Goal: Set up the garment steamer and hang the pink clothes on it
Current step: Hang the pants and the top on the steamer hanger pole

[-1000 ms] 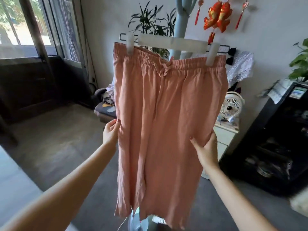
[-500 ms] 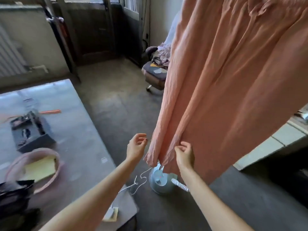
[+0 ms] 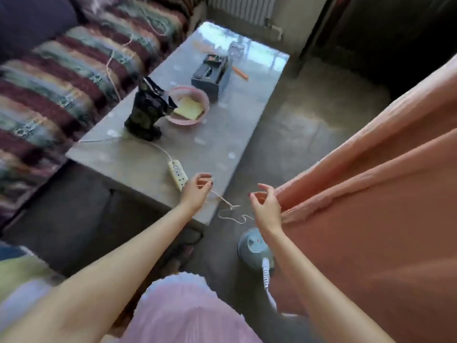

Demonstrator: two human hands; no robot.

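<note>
Grey table [image 3: 217, 134] — power strip [image 3: 177, 174], pink bowl [image 3: 201, 99], black box [image 3: 210, 76] on it.

A grey, worn floor [image 3: 291, 134] fills the middle of the room, with a low grey table [image 3: 212, 134] standing on it, its glossy far end reflecting bright window light. Along the left runs a sofa [image 3: 61, 78] under a striped maroon, green and cream cover, blurred. At the far wall stands a white radiator [image 3: 243, 6], with a dark doorway [image 3: 385, 28] to its right

Hanging pink clothes [image 3: 371, 194] above steamer base [image 3: 252, 246]
</note>
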